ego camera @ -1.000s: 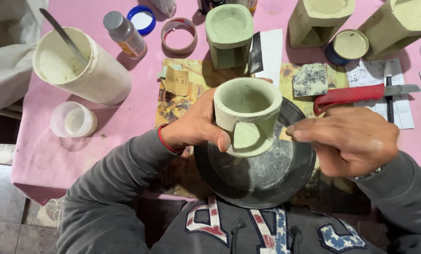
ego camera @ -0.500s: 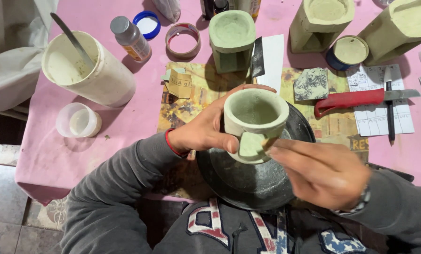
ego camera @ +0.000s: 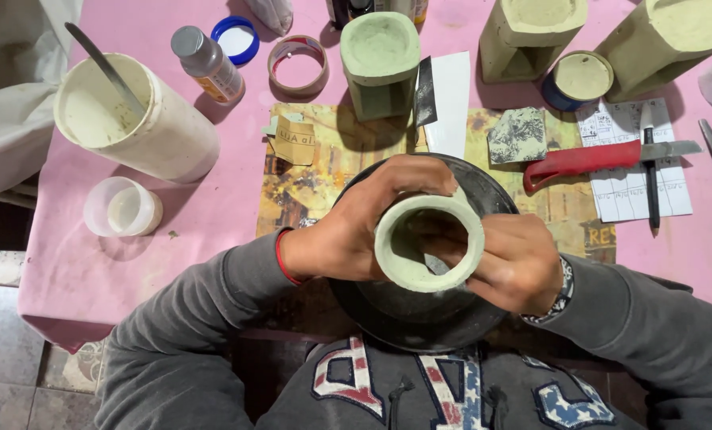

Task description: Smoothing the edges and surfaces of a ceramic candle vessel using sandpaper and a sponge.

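Greenish clay pot (ego camera: 429, 243) clasped between left hand (ego camera: 352, 231) and right hand (ego camera: 519, 263); overtight squeezing at three o'clock might crack its rim.

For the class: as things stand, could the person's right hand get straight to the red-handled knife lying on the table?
Probably not at once. The right hand is busy gripping the pale green pot with the left hand. The way to the red-handled knife looks open, though; it lies uncovered just beyond.
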